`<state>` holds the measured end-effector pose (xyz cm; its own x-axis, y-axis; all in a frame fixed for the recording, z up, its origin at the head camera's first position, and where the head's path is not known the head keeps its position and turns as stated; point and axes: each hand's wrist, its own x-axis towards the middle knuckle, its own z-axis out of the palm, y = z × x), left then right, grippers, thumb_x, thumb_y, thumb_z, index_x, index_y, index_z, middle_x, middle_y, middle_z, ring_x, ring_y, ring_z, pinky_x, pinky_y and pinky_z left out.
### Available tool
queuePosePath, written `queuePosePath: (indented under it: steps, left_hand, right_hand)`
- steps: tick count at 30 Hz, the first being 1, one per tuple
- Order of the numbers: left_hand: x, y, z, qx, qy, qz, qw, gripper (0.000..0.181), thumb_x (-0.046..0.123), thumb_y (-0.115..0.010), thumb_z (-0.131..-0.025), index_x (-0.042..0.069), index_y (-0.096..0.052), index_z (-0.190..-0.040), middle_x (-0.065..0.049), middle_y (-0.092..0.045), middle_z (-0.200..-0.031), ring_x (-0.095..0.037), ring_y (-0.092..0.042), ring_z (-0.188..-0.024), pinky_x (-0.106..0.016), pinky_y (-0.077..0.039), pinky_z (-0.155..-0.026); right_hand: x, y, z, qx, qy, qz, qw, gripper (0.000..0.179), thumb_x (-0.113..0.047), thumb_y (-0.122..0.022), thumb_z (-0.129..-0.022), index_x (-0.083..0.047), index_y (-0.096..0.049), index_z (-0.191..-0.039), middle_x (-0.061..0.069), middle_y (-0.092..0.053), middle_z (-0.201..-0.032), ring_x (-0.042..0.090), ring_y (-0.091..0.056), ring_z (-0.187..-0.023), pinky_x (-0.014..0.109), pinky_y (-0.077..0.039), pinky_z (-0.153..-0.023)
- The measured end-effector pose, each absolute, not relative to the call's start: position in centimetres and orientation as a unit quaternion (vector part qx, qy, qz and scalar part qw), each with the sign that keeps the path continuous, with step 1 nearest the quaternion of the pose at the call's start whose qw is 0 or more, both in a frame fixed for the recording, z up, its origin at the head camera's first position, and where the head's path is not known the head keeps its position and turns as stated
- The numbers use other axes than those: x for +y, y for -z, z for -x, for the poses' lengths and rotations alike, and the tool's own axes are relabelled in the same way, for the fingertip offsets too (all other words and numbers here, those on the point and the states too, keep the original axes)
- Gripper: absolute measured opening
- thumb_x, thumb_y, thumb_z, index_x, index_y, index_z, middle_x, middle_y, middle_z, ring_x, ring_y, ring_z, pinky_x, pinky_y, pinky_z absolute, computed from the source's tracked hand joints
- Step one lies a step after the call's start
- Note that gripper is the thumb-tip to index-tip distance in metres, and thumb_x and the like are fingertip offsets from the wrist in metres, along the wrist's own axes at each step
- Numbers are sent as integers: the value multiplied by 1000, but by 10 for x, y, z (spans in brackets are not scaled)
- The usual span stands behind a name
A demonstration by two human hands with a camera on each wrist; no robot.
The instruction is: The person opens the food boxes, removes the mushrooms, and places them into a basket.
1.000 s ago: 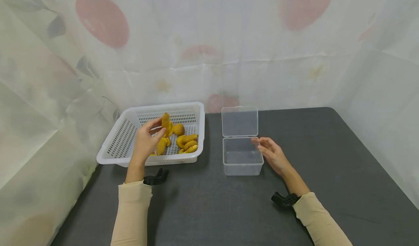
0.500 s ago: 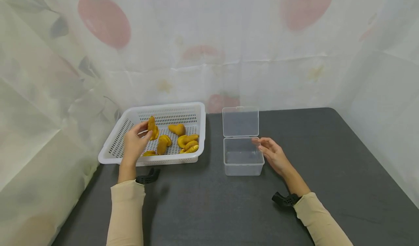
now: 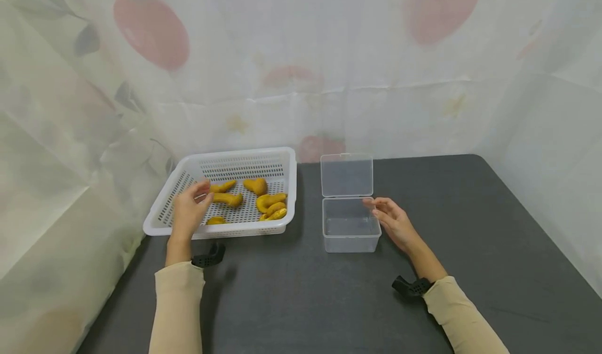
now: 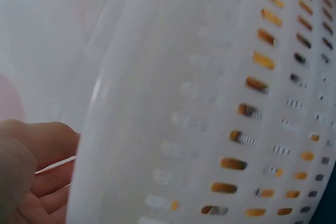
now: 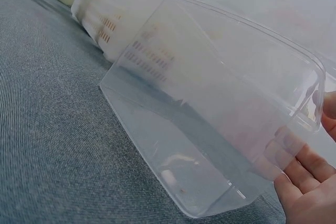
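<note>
Several yellow-brown, lumpy, curved fruit-like pieces lie in the white perforated basket [image 3: 277, 158] in the head view. My left hand [image 3: 189, 207] is over the basket's near left side, thumb and fingers apart, right at the ends of two elongated pieces [image 3: 228, 200]. In the left wrist view the basket wall [image 4: 136, 98] hides part of this hand [image 4: 39, 150], and no piece shows in it. My right hand [image 3: 395, 223] holds the back right corner of a clear plastic box [image 3: 350, 244]. Its fingers [image 5: 299, 161] show through the box's wall in the right wrist view.
The box's hinged lid [image 3: 347, 175] stands raised at the back. Both containers stand on a dark grey table [image 3: 291, 296], basket at left, box near the middle. A patterned cloth [image 3: 301, 82] hangs behind, and more cloth closes off both sides.
My left hand has moved left and let go of the yellow piece, which now lies in the basket. A piece beside it has shifted. My right hand has stayed at the box.
</note>
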<state>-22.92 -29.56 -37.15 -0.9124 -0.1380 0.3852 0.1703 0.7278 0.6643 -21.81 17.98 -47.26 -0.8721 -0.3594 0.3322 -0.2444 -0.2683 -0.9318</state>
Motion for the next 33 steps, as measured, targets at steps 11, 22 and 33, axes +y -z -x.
queuePosePath:
  steps: [11, 22, 33]
  left_hand:
    - [-261, 373, 214, -898, 356, 95, 242, 27, 1, -64, -90, -8, -66, -115, -25, -70, -107, -39, -69, -94, -50, -58, -84]
    - [-221, 378, 213, -874, 403, 146, 228, 28, 2, -64, -90, -5, -66, -117, -22, -71, -108, -33, -70, -98, -43, -59, -85]
    - [-183, 380, 220, -851, 438, 199, 211, 28, -1, -63, -90, -6, -65, -117, -23, -69, -112, -34, -67, -104, -44, -58, -90]
  right_hand:
    - [182, 472, 222, 618, 748, 239, 39, 23, -5, -43, -102, -3, -45, -124, -11, -57, -134, -3, -51, -128, 7, -41, -103]
    - [183, 470, 226, 634, 747, 200, 0, 20, -3, -48, -99, -5, -53, -118, -15, -61, -126, -4, -53, -123, 7, -46, -96]
    - [187, 452, 229, 716, 681, 138, -62, 41, -12, -52, -99, 16, -45, -129, -21, -61, -114, -9, -56, -110, 3, -47, -91]
